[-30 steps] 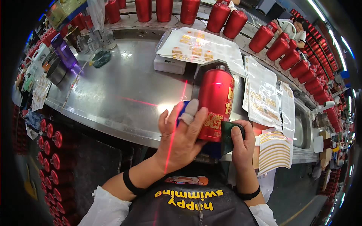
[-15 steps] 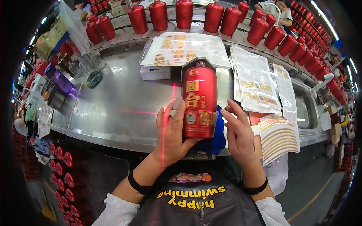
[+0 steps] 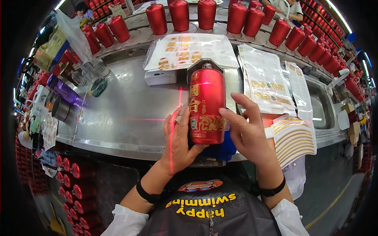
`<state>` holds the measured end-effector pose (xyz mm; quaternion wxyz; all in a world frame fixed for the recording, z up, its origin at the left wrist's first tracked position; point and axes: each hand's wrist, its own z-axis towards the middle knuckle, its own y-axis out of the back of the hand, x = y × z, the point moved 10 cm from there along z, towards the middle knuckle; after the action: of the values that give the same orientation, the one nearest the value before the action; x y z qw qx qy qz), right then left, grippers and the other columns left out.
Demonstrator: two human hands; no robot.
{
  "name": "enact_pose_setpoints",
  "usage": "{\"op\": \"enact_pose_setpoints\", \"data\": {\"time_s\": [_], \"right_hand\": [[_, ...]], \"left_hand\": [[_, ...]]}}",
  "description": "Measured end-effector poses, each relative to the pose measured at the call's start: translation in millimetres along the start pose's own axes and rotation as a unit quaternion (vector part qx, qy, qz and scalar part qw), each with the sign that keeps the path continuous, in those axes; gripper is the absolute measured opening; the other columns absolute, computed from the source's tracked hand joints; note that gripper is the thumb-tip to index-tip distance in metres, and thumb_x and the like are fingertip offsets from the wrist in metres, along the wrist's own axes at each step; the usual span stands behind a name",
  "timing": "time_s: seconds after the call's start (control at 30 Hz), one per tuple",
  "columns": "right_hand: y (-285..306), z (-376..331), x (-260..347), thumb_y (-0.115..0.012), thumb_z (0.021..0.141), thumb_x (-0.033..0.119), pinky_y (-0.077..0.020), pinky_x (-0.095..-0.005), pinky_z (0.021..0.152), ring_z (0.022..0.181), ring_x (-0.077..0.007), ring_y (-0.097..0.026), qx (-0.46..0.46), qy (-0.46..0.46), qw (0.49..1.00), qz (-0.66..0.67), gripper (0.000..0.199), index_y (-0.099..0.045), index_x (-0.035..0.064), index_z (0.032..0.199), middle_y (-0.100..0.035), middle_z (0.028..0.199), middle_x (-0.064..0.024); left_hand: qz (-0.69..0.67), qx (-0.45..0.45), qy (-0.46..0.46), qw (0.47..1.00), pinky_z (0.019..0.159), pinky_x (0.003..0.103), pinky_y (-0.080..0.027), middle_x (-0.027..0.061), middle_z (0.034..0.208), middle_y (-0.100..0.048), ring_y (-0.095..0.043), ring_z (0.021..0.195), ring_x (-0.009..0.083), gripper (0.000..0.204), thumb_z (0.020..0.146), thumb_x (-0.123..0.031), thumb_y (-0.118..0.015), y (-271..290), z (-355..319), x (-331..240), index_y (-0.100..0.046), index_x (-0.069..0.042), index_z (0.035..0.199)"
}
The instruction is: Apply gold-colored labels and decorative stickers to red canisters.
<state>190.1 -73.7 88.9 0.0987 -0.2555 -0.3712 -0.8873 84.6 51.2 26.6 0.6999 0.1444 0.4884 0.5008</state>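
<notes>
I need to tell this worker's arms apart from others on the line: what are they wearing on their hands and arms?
Both hands are bare, no gloves. The left hand has a black band at its wrist; the right hand has a similar black band. Forearms are uncovered, with white sleeves pushed up near the elbows. A red laser line falls across the left hand.

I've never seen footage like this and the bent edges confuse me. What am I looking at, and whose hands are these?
The camera sits on a person's head and looks down through a fisheye lens, which bends straight edges. The two bare hands are that person's own. The left hand and right hand hold a red bottle with gold decoration upright between them, over a blue pad. The surface is a curved metal table crossed by red laser lines. On it lie sheets of gold labels, and more red bottles stand in a row behind.
</notes>
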Motion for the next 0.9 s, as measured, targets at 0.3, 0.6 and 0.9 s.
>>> {"op": "enact_pose_setpoints", "data": {"time_s": [0.3,0.6,0.9], "right_hand": [[13,-12,-4,-0.064,0.072,-0.008,-0.0478,-0.0404,0.091,0.109,-0.0358,-0.058,-0.024,-0.005,0.999,-0.044,0.037,-0.065,0.0041,0.107,-0.056,0.122,-0.0203],[-25,-13,-33,-0.061,0.094,0.010,-0.0455,-0.0213,0.076,0.084,-0.0068,-0.054,-0.077,-0.232,0.935,0.256,0.022,-0.058,0.0017,0.114,-0.061,0.095,-0.0027],[-28,-67,-84,-0.062,0.093,0.014,-0.0468,-0.0245,0.071,0.078,-0.0090,-0.056,-0.151,-0.304,0.898,0.279,0.021,-0.058,0.0008,0.109,-0.061,0.085,-0.0030]], "left_hand": [[-0.041,0.015,0.013,0.999,0.111,0.055,-0.017,0.0248,0.144,-0.038,-0.031,0.135,0.0416,0.097,0.083,-0.053,-0.067,-1,2,1,-0.024,0.005,0.148],[0.176,0.023,-0.034,0.984,0.112,0.058,-0.013,0.0236,0.148,-0.037,-0.031,0.137,0.0420,0.092,0.085,-0.050,-0.065,3,5,-26,-0.027,0.004,0.149],[0.086,-0.016,-0.014,0.996,0.112,0.060,-0.012,0.0245,0.147,-0.038,-0.033,0.136,0.0433,0.088,0.086,-0.044,-0.067,5,-2,-15,-0.027,0.005,0.148]]}}
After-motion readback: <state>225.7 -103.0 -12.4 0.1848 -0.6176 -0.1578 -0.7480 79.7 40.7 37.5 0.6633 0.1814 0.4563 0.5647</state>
